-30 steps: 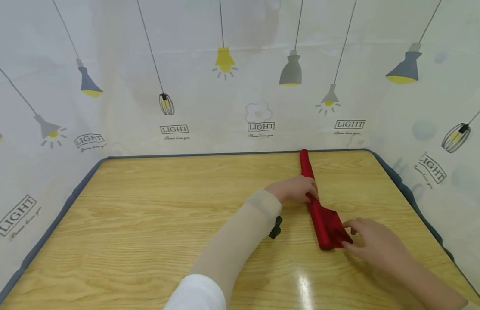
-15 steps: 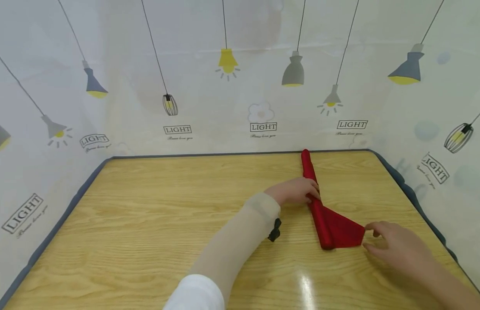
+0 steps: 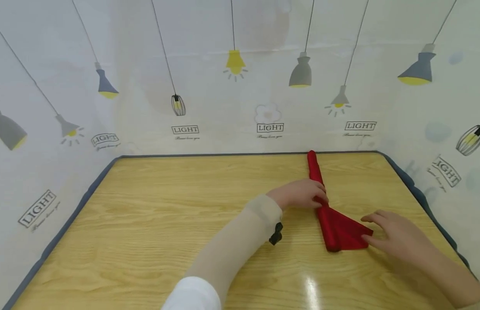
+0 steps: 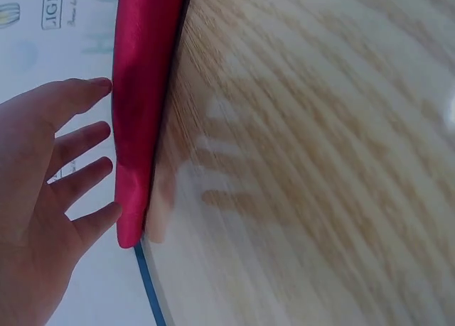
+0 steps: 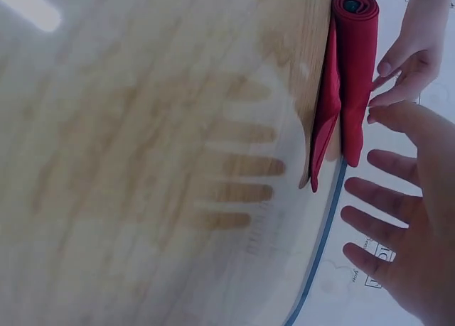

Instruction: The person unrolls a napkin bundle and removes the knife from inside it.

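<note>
A red cloth rolled into a long tube (image 3: 329,234) lies on the right part of the wooden table, pointing away toward the back edge. From its near end a loose triangular flap (image 3: 350,234) spreads to the right. My left hand (image 3: 303,193) is at the middle of the roll; in the left wrist view its fingers are spread, with the fingertips right at the cloth (image 4: 142,70). Beside the flap's outer corner, my right hand (image 3: 398,234) has its thumb and fingers apart, pinching nothing. The right wrist view shows the roll's spiral end (image 5: 355,5) with a dark centre.
The wooden table (image 3: 166,224) is bordered by a dark blue edge (image 3: 216,154). A pale wall covering (image 3: 209,86) printed with hanging lamps surrounds it at the back and sides. A small black object (image 3: 276,234) sits at the left wrist.
The flap, bunched a second ago, was drawn out flat to the right by my right hand. That hand's fingers have since spread off its corner. My left hand's fingers have lifted slightly on the roll.
</note>
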Demonstrator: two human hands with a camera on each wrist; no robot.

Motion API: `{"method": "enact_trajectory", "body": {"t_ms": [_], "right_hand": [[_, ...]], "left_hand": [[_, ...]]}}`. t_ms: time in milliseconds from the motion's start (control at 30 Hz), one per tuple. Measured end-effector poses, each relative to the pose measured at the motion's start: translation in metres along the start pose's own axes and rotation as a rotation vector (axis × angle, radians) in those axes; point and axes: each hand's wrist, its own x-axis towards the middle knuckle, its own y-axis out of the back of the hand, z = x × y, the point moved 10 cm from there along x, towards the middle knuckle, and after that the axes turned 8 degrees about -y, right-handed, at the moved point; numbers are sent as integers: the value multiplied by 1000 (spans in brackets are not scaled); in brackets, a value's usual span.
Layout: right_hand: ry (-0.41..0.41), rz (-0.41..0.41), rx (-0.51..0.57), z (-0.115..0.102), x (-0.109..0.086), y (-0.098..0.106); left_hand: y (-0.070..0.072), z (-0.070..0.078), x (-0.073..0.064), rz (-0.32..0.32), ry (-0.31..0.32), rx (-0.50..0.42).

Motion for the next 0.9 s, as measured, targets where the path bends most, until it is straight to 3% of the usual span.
{"method": "enact_trajectory", "body": {"t_ms": [267, 433, 733, 900], "right_hand": [[157, 50, 53, -11, 12, -3], [212, 29, 82, -10, 15, -11], [97, -138, 76, 1, 25, -32], [59, -200, 82, 2, 28, -39]], "left_hand": [[-2, 25, 3, -34, -48, 80], [-7, 46, 4, -61, -88, 122], [-18, 72, -2, -144, -121, 190], [-27, 75, -5, -176, -128, 185]]}}
